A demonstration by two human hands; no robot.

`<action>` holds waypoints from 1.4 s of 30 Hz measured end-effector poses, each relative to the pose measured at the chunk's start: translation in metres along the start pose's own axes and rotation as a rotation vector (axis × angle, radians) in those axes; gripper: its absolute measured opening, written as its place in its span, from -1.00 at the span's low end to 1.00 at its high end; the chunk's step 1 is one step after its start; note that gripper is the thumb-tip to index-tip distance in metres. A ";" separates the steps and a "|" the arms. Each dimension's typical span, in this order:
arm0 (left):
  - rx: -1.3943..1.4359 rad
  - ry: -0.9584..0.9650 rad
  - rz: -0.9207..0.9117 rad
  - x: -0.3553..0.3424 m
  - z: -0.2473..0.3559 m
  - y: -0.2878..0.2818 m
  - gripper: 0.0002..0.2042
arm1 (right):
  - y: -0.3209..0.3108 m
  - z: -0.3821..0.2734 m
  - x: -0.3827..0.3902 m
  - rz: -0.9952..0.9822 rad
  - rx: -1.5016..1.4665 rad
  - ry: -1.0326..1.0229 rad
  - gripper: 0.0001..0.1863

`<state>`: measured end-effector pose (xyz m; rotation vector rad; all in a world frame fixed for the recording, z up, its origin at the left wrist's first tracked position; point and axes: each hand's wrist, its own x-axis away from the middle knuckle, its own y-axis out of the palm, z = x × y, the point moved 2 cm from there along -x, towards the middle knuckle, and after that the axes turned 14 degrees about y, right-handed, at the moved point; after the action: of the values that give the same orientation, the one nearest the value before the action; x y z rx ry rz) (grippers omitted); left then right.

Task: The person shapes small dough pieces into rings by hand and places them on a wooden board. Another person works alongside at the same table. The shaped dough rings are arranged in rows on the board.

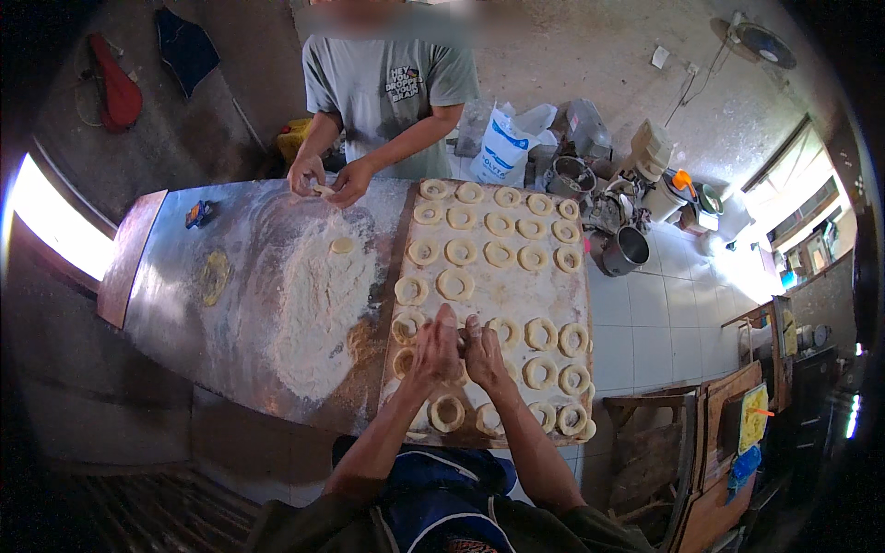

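My left hand (437,348) and my right hand (484,352) are close together over a floured board (544,300). The fingers of both are curled inward, and what they hold between them, if anything, is hidden behind them. Raw dough rings lie in rows on the board around my hands, among them one ring (455,284) just beyond my fingertips and another ring (447,414) below my left wrist. To the right of my right hand sits a further dough ring (540,373).
Across the table, a person in a grey shirt handles a piece of dough (323,190). Flour (318,304) is spread on the metal tabletop (175,267), with a small dough disc (343,246) on it. Pots (626,251) and a white sack (502,146) stand beyond the board. A wooden chair (650,452) is at right.
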<state>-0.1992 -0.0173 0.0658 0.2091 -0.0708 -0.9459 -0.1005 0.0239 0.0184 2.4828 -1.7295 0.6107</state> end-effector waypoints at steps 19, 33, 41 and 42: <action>-0.418 0.615 -0.225 -0.065 -0.148 0.016 -0.69 | -0.065 -0.029 -0.020 0.009 -0.067 -0.161 -0.60; -1.208 0.263 0.133 -0.188 -0.071 -0.149 -0.68 | -0.076 -0.004 0.054 0.295 0.269 0.034 -0.48; -1.212 0.144 -0.456 -0.259 -0.059 -0.226 -0.55 | 0.034 -0.032 0.058 0.032 0.397 -0.179 -0.58; -1.039 0.107 -0.527 -0.260 -0.062 -0.238 -0.52 | 0.054 -0.040 0.055 -0.003 0.374 -0.175 -0.58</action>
<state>-0.5310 0.0676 -0.0365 -0.7160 0.5939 -1.3732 -0.1452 -0.0346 0.0645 2.8655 -1.8129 0.8045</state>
